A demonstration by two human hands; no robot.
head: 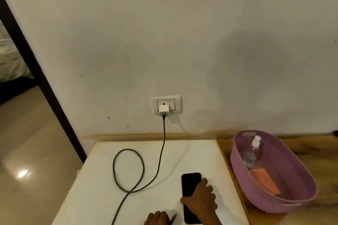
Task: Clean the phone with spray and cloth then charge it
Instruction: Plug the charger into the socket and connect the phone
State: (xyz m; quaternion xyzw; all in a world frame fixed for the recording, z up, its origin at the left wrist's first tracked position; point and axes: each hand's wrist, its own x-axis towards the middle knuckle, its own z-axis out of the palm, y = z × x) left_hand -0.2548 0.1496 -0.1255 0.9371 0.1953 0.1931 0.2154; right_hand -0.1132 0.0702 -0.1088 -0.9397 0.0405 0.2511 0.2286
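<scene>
Lying under the right hand [200, 199], phone [191, 184] gripped; left hand [158, 218] pinching cable plug [173, 218].

Warm, dim indoor light; a lamp's glare spot shines on the tiled floor [22, 173] at left. Soft shadows smudge the wall [237, 51]. Slightly soft focus, with wide-angle bending toward the edges.

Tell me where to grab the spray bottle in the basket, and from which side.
Take the spray bottle by its neck just under the white nozzle. It leans against the purple basket's far end, nozzle uppermost, so come from above through the open top; the orange cloth lies by its base.
</scene>
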